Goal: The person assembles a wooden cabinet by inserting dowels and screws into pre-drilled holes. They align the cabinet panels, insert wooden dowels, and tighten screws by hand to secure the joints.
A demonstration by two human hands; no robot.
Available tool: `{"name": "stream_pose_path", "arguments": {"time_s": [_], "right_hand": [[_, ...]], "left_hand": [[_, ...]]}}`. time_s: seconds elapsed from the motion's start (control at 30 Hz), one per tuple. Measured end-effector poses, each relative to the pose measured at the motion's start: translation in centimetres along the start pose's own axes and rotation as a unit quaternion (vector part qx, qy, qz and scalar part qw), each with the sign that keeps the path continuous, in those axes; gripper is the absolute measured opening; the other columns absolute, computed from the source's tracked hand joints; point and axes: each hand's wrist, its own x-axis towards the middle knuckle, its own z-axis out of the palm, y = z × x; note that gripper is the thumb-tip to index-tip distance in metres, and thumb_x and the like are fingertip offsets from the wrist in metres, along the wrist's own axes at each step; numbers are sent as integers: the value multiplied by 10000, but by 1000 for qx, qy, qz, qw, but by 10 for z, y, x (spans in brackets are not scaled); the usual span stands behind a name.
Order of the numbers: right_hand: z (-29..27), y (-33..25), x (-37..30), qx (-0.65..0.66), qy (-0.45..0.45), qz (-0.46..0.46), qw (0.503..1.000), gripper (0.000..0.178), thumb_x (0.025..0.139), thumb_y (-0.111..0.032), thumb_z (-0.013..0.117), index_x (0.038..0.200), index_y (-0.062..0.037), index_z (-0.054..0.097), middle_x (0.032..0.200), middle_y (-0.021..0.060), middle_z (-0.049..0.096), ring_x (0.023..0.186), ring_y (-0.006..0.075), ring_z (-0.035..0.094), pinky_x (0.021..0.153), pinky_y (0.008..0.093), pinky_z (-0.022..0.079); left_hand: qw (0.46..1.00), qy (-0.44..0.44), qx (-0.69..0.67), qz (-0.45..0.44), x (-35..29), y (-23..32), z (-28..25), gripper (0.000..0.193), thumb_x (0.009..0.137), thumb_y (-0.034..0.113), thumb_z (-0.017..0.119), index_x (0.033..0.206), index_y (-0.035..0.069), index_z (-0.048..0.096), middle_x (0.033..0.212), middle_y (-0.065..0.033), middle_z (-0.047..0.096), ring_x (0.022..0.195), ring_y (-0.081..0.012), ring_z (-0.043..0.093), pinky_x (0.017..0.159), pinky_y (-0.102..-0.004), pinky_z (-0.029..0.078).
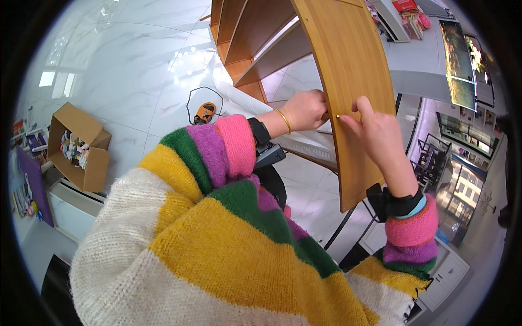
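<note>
Brown wood was worked on with care

A wooden shelf (274,41) stood in front of the person, in the middle and a bit to the right. Its side board (353,65) was the part closest to both hands. Near the left edge of that board was 1 tiny gold-coloured pin (337,116). It was too small to tell if it was a screw or a peg.

The 2 hands were apart, with the edge of the board between them. The right hand (375,130) was on the outer side. Its thumb and pointing finger were spread, and the thumb was right by the pin, touching it or almost. The left hand (304,111) was on the inner side, with its fingers bent. The board hid the tips, so I could not tell if they held anything.

It looked like the step in hand was setting or checking the pin. I think the next move called for a steady left hand and a gentle push or turn from the right thumb.

Far to the left, an open cardboard box (81,124) sat on the shiny floor (130,60). An orange and black thing (206,112) lay nearer to the shelf.
</note>
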Motion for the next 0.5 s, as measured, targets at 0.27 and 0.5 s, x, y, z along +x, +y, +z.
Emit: {"name": "stream_pose_path", "arguments": {"time_s": [0.27, 0.5], "right_hand": [[16, -23, -4, 577, -76, 263, 769, 142, 862, -93, 509, 946, 17, 480, 562, 52, 559, 461, 104, 535, 444, 238, 425], [-2, -13, -17, 573, -148, 219, 776, 460, 788, -92, 630, 1200, 22, 458, 737, 84, 638, 668, 134, 612, 612, 245, 485]], "left_hand": [[1000, -12, -5, 3, 0, -2, -10, 139, 663, 157, 614, 768, 67, 595, 749, -102, 557, 702, -277, 569, 583, -372, 486], [1000, -13, 1, 0, 0, -2, -8, 136, 656, 158, 626, 760, 75, 597, 763, -92, 560, 696, -274, 567, 558, -375, 483]]}}
